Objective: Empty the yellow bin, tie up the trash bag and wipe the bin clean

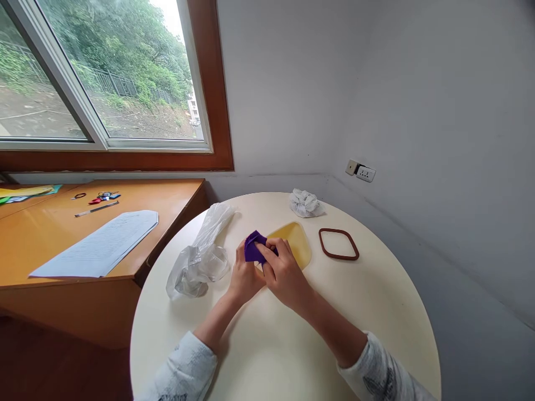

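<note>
Between my two hands is a small folded piece of purple cloth [254, 248], held up above the round table. My left hand [246, 277] grips it from the left and below, its fingers partly hidden behind the cloth. From the right, my right hand [285, 271] presses its fingers onto the cloth's front and edge. Just behind the hands lies a yellow translucent square piece [300, 245], partly covered by them. Farther right, a brown rounded-square ring [339, 257] rests flat on the tabletop.
Crumpled clear plastic bags [196, 267] lie on the left of the round white table [393, 312]. A crumpled white bag [306, 203] sits at the back. A wooden desk [175, 209] on the left bears papers [100, 245], a pen [97, 209] and keys [104, 196].
</note>
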### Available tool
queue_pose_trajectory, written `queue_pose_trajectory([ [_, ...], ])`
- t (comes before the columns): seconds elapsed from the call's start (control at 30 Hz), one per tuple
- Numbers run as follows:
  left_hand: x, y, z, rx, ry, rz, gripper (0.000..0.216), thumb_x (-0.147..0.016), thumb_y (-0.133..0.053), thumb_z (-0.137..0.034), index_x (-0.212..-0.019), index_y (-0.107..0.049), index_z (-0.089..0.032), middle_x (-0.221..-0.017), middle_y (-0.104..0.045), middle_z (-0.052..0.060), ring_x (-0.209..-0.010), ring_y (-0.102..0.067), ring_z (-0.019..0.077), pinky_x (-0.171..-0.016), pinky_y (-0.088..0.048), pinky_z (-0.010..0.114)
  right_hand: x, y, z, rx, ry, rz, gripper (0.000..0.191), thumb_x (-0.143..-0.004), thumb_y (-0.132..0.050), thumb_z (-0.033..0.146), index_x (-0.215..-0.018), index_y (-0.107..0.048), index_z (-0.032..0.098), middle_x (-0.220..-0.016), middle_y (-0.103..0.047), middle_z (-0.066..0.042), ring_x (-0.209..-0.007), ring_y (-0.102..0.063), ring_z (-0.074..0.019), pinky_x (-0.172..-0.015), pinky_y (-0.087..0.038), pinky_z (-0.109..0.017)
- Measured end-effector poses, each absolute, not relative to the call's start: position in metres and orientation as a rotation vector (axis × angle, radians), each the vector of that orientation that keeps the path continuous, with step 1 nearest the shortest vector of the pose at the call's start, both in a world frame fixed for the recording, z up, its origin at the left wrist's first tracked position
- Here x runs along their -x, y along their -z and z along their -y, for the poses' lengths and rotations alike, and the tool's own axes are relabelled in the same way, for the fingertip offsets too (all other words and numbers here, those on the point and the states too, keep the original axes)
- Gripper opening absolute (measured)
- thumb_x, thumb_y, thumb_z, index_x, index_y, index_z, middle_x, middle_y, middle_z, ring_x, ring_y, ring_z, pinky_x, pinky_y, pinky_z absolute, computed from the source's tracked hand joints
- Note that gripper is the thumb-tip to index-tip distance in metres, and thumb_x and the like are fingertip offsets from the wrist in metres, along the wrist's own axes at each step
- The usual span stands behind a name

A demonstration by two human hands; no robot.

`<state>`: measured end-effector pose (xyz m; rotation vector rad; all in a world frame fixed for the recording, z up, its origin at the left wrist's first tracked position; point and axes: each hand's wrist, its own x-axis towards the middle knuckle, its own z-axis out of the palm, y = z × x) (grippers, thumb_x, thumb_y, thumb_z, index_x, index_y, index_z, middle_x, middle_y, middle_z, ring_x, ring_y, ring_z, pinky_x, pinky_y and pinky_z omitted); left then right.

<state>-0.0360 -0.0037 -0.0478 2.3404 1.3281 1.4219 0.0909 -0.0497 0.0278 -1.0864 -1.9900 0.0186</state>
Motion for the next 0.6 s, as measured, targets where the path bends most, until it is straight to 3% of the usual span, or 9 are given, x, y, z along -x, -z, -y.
queue_pose_trajectory([
  [0.2, 0.034, 0.042, 0.006, -2.398, -1.422, -1.361, 0.085, -0.067, -0.066, -0.024, -0.137, -0.019, -0.017, -0.128, -0.036, 0.018, -0.12, -0.038, 0.0345, -0.094, -0.04, 0.052, -0.091, -0.034, 0.041, 1.098, 0.039, 1.98, 0.039, -0.083, -0.036, 0.006, -0.115, -0.056, 0.014, -0.098, -0.051, -0.01, -0.091, -0.045, -0.0208, -0.083, -0.046, -0.035],
  [0.37, 0.033, 0.041, 0.006, -2.377, -1.405, -1.378, 0.097, -0.058, -0.072, -0.017, -0.137, -0.017, -0.023, -0.129, -0.035, 0.014, -0.121, -0.037, 0.0335, -0.094, -0.041, 0.05, -0.094, -0.041, 0.034, 1.129, 0.045, 1.97, 0.037, -0.083, -0.036, 0.006, -0.111, -0.058, 0.014, -0.095, -0.052, -0.009, -0.089, -0.045, -0.0204, -0.083, -0.045, -0.033],
  [0.6, 0.034, 0.039, 0.005, -2.377, -1.429, -1.31, 0.105, -0.054, -0.078, -0.025, -0.138, -0.015, -0.026, -0.134, -0.031, 0.014, -0.127, -0.032, 0.0333, -0.1, -0.036, 0.051, -0.107, -0.045, 0.017, 1.248, 0.096, 1.945, 0.036, -0.083, -0.035, 0.005, -0.108, -0.059, 0.012, -0.092, -0.053, -0.01, -0.091, -0.045, -0.0207, -0.084, -0.043, -0.033],
])
